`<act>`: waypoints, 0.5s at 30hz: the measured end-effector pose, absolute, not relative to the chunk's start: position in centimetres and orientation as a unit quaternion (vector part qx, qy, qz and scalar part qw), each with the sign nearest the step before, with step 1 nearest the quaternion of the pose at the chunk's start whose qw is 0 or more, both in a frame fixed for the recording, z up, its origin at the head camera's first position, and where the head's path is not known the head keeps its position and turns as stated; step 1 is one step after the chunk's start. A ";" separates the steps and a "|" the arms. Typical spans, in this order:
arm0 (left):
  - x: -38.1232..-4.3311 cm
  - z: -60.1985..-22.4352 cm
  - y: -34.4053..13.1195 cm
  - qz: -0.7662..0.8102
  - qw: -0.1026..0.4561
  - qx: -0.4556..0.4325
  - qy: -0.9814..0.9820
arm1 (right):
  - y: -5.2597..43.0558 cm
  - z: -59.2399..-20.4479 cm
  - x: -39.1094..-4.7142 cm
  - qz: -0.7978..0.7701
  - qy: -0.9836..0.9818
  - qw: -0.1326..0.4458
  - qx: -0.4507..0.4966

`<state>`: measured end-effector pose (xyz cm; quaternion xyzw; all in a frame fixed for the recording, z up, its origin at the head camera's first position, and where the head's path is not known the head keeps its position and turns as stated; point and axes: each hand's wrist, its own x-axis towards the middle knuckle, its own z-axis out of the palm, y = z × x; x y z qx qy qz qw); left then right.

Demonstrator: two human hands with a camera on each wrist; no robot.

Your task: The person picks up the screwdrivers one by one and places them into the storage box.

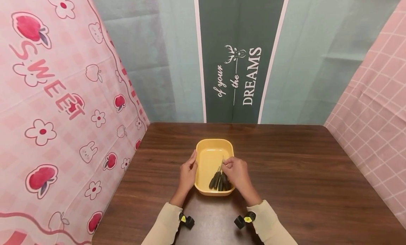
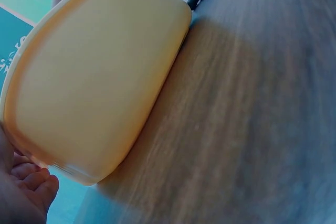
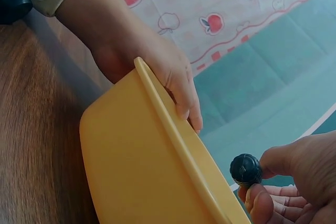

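A yellow rectangular basin (image 1: pixel 203 160) stands on the table before me. My left hand (image 1: pixel 188 171) grips its left side at the rim; in the left wrist view, curled fingers (image 2: pixel 37 184) show by the outer wall. Several screwdrivers (image 1: pixel 215 180) with dark handles and thin metal shafts lie inside at the near right. Over the basin's right rim, my right hand (image 1: pixel 236 171) pinches one screwdriver (image 3: pixel 245 169) between thumb and fingers. The round end of its dark handle faces the right wrist camera; the hand hides part of it in the head view.
The dark wood table (image 1: pixel 285 167) reaches to a green and grey-blue cloth (image 1: pixel 234 62) behind it. Pink printed cloth (image 1: pixel 79 132) hangs at the left, pink checked cloth (image 1: pixel 374 114) at the right. Black wrist devices (image 1: pixel 187 220) sit on both cream sleeves.
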<state>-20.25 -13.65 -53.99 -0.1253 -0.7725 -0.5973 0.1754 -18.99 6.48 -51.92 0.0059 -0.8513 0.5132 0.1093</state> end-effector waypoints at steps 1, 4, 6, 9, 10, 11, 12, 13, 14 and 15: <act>-20.4 -54.2 -13.6 -0.598 0.175 -0.125 -0.772 | 6.4 -52.0 -19.0 0.513 -0.851 0.109 0.005; -21.1 -55.4 -13.5 -0.600 0.179 -0.124 -0.770 | 6.2 -52.2 -19.1 0.511 -0.852 0.113 0.006; -21.6 -56.4 -13.6 -0.598 0.182 -0.120 -0.771 | 6.0 -52.3 -19.1 0.510 -0.853 0.115 0.009; -22.1 -57.3 -13.8 -0.595 0.182 -0.114 -0.775 | 5.7 -52.4 -19.1 0.511 -0.851 0.117 0.013; -22.2 -57.5 -13.9 -0.596 0.179 -0.112 -0.775 | 5.6 -52.5 -19.1 0.512 -0.851 0.116 0.014; -22.3 -57.6 -14.0 -0.596 0.175 -0.111 -0.775 | 5.5 -52.5 -19.1 0.513 -0.850 0.115 0.015; -22.3 -57.6 -14.1 -0.597 0.173 -0.111 -0.775 | 5.4 -52.5 -19.1 0.515 -0.850 0.113 0.016; -22.3 -57.6 -14.2 -0.598 0.170 -0.111 -0.775 | 5.3 -52.5 -19.1 0.516 -0.849 0.111 0.017; -22.4 -57.7 -14.2 -0.600 0.168 -0.111 -0.775 | 5.2 -52.6 -19.2 0.516 -0.849 0.110 0.018; -22.4 -57.6 -14.3 -0.602 0.165 -0.111 -0.773 | 5.1 -52.6 -19.3 0.517 -0.849 0.108 0.020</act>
